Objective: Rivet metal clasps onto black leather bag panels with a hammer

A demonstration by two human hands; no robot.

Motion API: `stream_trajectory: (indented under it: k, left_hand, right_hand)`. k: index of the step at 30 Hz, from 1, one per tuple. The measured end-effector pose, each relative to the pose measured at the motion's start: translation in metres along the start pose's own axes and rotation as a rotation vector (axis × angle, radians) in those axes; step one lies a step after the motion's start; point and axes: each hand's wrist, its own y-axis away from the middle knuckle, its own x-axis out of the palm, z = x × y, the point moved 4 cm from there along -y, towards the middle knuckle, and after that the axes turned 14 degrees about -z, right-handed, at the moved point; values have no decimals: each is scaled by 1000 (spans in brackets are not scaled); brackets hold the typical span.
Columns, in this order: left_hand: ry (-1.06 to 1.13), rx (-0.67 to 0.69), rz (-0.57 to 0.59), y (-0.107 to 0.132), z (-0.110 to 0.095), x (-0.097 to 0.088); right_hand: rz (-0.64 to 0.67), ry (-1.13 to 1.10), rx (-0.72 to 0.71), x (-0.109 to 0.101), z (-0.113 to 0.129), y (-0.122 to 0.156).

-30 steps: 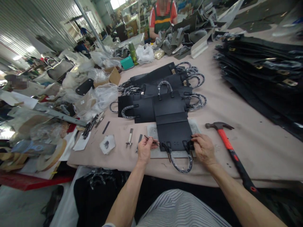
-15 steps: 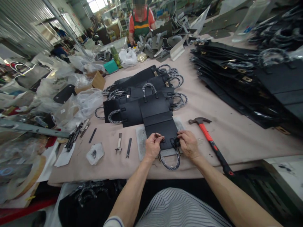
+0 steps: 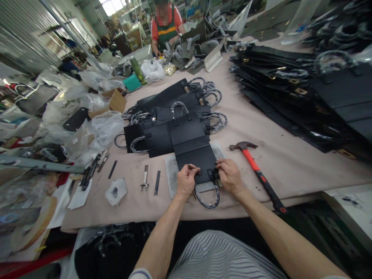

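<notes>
A black bag panel (image 3: 193, 149) lies in front of me, its near end over a pale slab (image 3: 171, 176). At that end a bag handle (image 3: 207, 206), wrapped in clear plastic, loops toward me. My left hand (image 3: 186, 180) is closed in a pinch over the panel's left side; what its fingertips hold is too small to make out. On the other side my right hand (image 3: 231, 176) is closed, its fingertips pinching the dark end of the handle by the panel's right edge.
To the right lies a claw hammer (image 3: 252, 161); slim metal punches (image 3: 157, 183) lie left. Stacked bag panels (image 3: 151, 135) spread behind, with a taller pile (image 3: 279, 89) at right. A plastic tub (image 3: 116, 192) sits front left. Across the table is a person (image 3: 165, 25).
The view has shifted slightly, so the table's contents sit a little farther left in the picture. Both hands keep nearly the same pose at the panel's near end.
</notes>
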Motion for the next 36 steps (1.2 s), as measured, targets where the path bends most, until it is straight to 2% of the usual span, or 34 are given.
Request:
stream_trajectory:
  k: [7, 14, 16, 18, 21, 23, 25, 28, 30, 31, 34, 36]
  left_hand:
    - [-70, 55, 2, 1, -6, 0]
    - [-215, 232, 92, 2, -14, 2]
    - [-240, 301, 104, 5, -13, 3]
    - [-275, 370, 103, 9, -12, 3]
    - [-312, 424, 85, 13, -9, 4]
    - [-316, 419, 71, 13, -7, 5]
    - [-320, 404, 66, 12, -6, 6]
    - [-345, 394, 73, 10, -6, 7]
    - [-357, 406, 77, 10, -6, 7]
    - [-357, 416, 77, 11, -6, 8]
    - [-350, 449, 73, 12, -3, 8]
    - [-355, 462, 72, 12, -1, 8]
  right_hand:
    - [8, 2, 7, -2, 2, -1]
    - [11, -17, 33, -1, 3, -4]
    - [5, -26, 42, -10, 3, -9]
    - [-22, 16, 56, -28, 0, -14]
    - [-13, 314, 104, -64, -18, -15]
    - [89, 567, 194, -87, -37, -10]
    - [210, 662, 349, -103, -55, -4]
    - [276, 410, 794, -113, -71, 2]
    - [321, 134, 1070, -108, -69, 0]
    - [356, 19, 1155, -103, -65, -4]
    - [433, -161, 1223, -91, -42, -18]
    - [419, -191, 1225, -88, -22, -27]
